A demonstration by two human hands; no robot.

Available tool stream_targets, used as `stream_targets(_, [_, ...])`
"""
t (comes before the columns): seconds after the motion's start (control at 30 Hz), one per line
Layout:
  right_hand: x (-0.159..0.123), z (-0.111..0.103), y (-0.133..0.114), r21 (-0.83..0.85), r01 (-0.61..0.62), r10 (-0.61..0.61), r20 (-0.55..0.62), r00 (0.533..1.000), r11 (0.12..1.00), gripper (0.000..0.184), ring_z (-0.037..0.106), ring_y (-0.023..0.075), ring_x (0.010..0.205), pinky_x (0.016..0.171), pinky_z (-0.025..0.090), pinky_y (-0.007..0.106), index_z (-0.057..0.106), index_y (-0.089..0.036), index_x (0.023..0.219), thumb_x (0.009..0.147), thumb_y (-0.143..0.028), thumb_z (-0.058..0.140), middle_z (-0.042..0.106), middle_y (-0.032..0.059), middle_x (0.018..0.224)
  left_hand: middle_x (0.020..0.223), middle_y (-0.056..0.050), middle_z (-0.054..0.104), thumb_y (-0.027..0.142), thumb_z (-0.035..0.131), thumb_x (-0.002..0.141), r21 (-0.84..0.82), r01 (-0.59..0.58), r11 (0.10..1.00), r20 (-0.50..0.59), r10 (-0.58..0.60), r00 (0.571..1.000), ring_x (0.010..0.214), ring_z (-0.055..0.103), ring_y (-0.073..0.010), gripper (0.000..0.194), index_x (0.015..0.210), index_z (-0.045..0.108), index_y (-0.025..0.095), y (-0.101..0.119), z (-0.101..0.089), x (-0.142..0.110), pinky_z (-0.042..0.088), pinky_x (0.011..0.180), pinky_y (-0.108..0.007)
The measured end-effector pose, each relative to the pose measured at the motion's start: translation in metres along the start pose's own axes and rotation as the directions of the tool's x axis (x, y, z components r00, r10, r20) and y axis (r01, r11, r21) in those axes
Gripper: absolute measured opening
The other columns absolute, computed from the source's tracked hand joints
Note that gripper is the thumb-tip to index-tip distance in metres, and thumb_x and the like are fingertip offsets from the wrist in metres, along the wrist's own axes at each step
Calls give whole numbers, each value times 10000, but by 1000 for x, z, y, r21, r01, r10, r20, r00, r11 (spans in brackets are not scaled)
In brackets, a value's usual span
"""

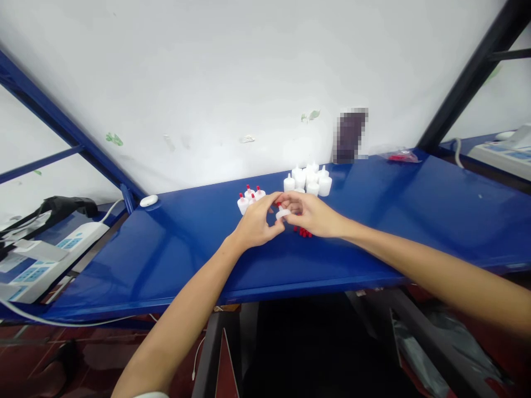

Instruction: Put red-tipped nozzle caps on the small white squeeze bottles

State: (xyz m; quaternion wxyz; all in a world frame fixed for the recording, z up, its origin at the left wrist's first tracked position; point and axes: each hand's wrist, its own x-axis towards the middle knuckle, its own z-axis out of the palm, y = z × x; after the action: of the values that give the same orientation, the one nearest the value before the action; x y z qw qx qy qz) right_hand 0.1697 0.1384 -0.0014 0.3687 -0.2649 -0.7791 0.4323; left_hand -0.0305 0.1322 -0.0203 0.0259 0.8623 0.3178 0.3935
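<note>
Between my two hands is a white nozzle cap (283, 214) with a red tip pointing up. My left hand (258, 222) curls in from the left, thumb and fingertips closed around it. From the other side, my right hand (314, 214) pinches it with bent fingers. Several small red tips (305, 232) lie on the blue table just under my right hand. Behind my left hand stand several white caps with red tips (243, 204). Several plain white nozzle caps (324, 186), without red tips, are grouped beyond my right hand, partly hidden by it.
The blue table (394, 204) meets a white wall at the back. A small white oval case (149, 200) rests at its far left, a clear bag with red pieces (401, 157) at its back right. Power strips (45, 260) and cables lie beyond the left frame bar.
</note>
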Motion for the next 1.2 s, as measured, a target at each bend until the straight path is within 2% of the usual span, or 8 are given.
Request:
stream_targets(0.2, [5, -2, 1, 244, -105, 102, 25, 994, 964, 313, 718, 211, 960, 957, 568, 420, 673, -198, 1094, 782, -169, 679, 731, 58, 1053, 1117, -91, 708, 236, 620, 845, 81, -10, 997, -46, 14, 999, 813, 669, -174, 528, 1360, 522, 181, -5, 2, -1, 594, 763, -335])
stream_targets(0.3, [4, -4, -2, 306, -120, 106, 61, 992, 944, 309, 711, 207, 1027, 1058, 520, 445, 704, -211, 1115, 808, -181, 694, 755, 49, 1085, 1166, -101, 701, 278, 617, 916, 84, -63, 994, -69, 69, 995, 911, 683, -189, 443, 1344, 540, 193, -5, -1, 0, 596, 804, -339])
stream_targets(0.43, [4, -7, -5, 427, -175, 144, 105, 984, 887, 305, 717, 211, 1012, 1045, 526, 442, 732, -205, 1113, 809, -218, 742, 769, 56, 1052, 1268, -141, 638, 278, 562, 999, 96, -148, 984, -52, 153, 987, 1161, 628, -235, 285, 1266, 595, 184, -4, -6, 3, 558, 972, -406])
stream_targets(0.53, [4, -10, -5, 473, -192, 165, 100, 981, 860, 312, 716, 219, 995, 1018, 543, 447, 744, -198, 1092, 782, -221, 771, 768, 68, 1025, 1291, -148, 584, 261, 544, 1013, 87, -169, 982, -55, 174, 983, 1140, 609, -223, 264, 1259, 601, 185, -2, -6, 4, 561, 944, -395])
stream_targets(0.7, [2, -12, -5, 254, -111, 94, 79, 992, 961, 246, 704, 219, 1019, 981, 558, 435, 697, -216, 1127, 883, -246, 680, 744, 58, 1065, 1261, -123, 555, 297, 542, 1016, 38, -142, 989, -48, 144, 988, 1037, 603, -198, 251, 1243, 617, 222, -2, -4, 2, 572, 863, -370])
stream_targets(0.87, [0, -8, 0, -50, 41, -40, 27, 999, 998, 137, 678, 208, 912, 818, 576, 382, 598, -192, 1051, 972, -271, 520, 696, 63, 999, 1310, -138, 612, 335, 491, 1033, -10, -136, 991, -18, 136, 991, 1171, 617, -242, 309, 1292, 600, 205, -2, -2, 4, 533, 1002, -429])
stream_targets(1.0, [-2, -3, 3, -31, 24, -23, 38, 999, 999, 86, 677, 187, 793, 728, 567, 354, 532, -197, 993, 992, -265, 479, 657, 35, 894, 1261, -130, 674, 306, 457, 1039, -67, -142, 988, 2, 143, 990, 1188, 637, -236, 319, 1300, 594, 183, 0, -1, 6, 518, 1034, -394])
stream_targets(1.2, [-2, -2, 0, 50, 37, -39, 47, 998, 998, 187, 684, 187, 833, 802, 558, 368, 549, -185, 1155, 1006, -273, 477, 669, 33, 896, 1254, -132, 655, 298, 461, 1039, -37, -138, 990, -36, 137, 990, 1159, 640, -218, 292, 1260, 617, 187, 1, -1, 7, 518, 1012, -372])
